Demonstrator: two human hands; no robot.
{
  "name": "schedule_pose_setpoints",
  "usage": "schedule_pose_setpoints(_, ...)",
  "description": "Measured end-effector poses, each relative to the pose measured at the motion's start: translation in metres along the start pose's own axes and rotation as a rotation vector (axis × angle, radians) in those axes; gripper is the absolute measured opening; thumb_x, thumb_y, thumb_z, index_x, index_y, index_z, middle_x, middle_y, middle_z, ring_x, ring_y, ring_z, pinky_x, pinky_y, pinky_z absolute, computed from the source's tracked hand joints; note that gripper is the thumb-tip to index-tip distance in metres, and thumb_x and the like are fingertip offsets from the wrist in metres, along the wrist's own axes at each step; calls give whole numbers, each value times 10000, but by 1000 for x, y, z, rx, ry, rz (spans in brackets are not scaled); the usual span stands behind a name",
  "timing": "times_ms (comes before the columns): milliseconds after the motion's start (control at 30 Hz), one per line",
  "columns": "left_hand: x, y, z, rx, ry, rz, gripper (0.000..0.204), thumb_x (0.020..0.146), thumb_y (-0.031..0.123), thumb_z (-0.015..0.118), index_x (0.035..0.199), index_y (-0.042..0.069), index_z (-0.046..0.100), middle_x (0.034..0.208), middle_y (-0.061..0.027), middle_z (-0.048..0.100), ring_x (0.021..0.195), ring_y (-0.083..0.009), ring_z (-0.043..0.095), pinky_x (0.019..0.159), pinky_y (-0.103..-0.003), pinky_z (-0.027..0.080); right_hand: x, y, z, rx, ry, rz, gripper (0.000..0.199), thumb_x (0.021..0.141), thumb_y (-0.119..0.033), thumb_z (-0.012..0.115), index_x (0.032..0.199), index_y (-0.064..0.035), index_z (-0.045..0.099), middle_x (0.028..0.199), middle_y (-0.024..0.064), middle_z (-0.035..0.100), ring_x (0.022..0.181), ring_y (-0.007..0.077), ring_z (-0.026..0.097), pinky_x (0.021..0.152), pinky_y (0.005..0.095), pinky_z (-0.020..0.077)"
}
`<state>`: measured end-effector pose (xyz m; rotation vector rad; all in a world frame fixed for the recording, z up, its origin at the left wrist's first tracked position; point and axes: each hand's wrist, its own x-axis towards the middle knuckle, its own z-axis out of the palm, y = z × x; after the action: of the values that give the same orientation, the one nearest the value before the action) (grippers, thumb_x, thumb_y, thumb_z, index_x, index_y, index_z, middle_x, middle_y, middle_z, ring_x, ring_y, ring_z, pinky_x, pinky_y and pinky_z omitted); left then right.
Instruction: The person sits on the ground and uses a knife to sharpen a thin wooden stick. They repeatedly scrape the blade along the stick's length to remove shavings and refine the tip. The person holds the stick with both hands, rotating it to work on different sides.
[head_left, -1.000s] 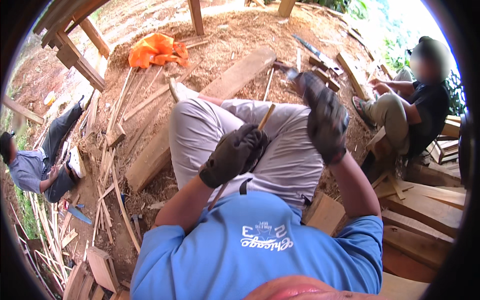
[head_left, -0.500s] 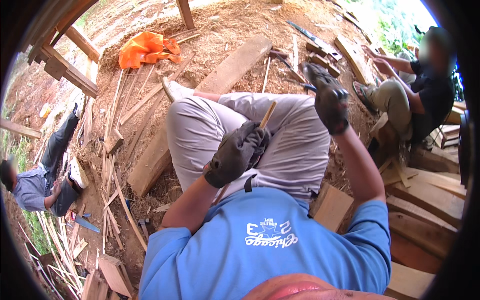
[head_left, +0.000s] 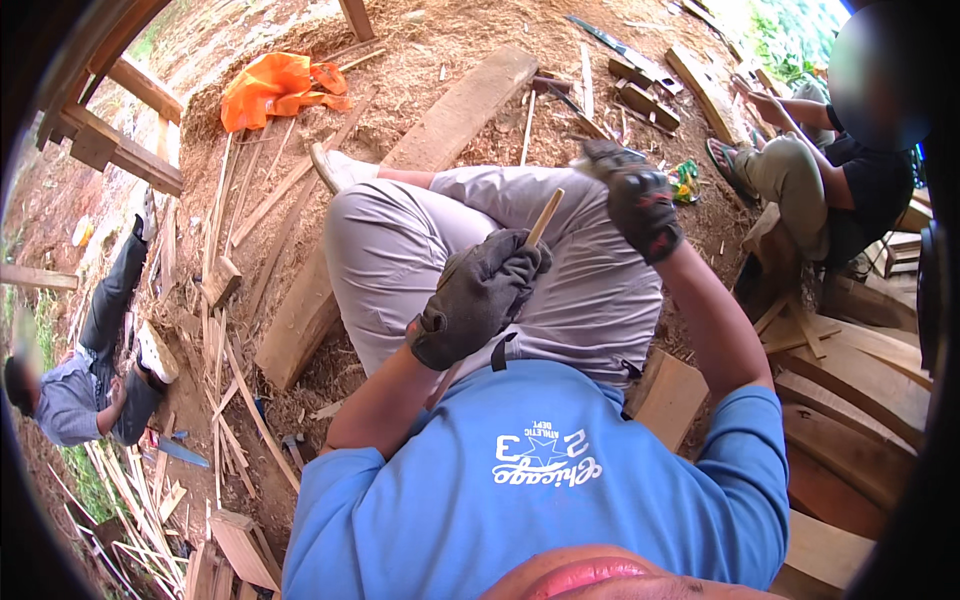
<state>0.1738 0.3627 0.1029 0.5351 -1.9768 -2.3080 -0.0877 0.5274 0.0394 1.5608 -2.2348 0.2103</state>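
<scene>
shows a stick (head_left: pixel 545 218) above the lap (head_left: pixel 580 300), slanting lengthwise from lower left to upper right and pointing its bare end away from the shirt (head_left: pixel 545 500), a little to the right. grips it in the left hand (head_left: pixel 482 300), gloved and wrapped closely around. holds up the right hand (head_left: pixel 642 205), also gloved and partly curled, apart from the stick; cannot tell, for blur, whether grasping anything. farther out, shows a long plank (head_left: pixel 465 110) and, to its left, an orange bundle (head_left: pixel 268 92).
</scene>
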Motion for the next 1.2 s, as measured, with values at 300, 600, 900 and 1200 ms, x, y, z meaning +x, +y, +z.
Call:
schedule_pose_setpoints(300, 13, -3, -5, -50, -11, -59, 186, 1035, 66, 492, 1108, 44, 662, 741, 36, 539, 578, -20, 440, 500, -206, 354, 8, -25, -26, 117, -156, 124, 462, 911, -62, 568, 1356, -117, 679, 1380, 161, 651, 1232, 246, 653, 1044, 422, 520)
schedule_pose_setpoints(600, 23, -8, -6, 5, 6, -130, 190, 1044, 141, 591, 1141, 40, 719, 776, 30, 640, 630, -29, 522, 563, -222, 437, 5, -22, -11, 181, 91, 93, 461, 888, -6, 564, 1335, -45, 671, 1174, 193, 738, 965, 337, 737, 849, 429, 599)
schedule_pose_setpoints(900, 26, -10, -9, 78, -12, -177, 202, 1022, 24, 505, 1176, -8, 632, 791, 56, 526, 605, 13, 442, 474, -166, 324, 25, -43, -39, 253, 267, 36, 471, 936, 11, 505, 1377, -75, 644, 1284, 186, 706, 1201, 333, 690, 1036, 450, 541)
schedule_pose_setpoints(1200, 37, -10, -4, 135, 54, -131, 224, 1057, 119, 554, 1180, -1, 697, 682, 33, 521, 519, -27, 433, 450, -207, 369, 9, -58, -43, 255, 192, -159, 465, 875, -85, 600, 1336, -80, 661, 1330, 222, 675, 1214, 370, 665, 1083, 489, 495)
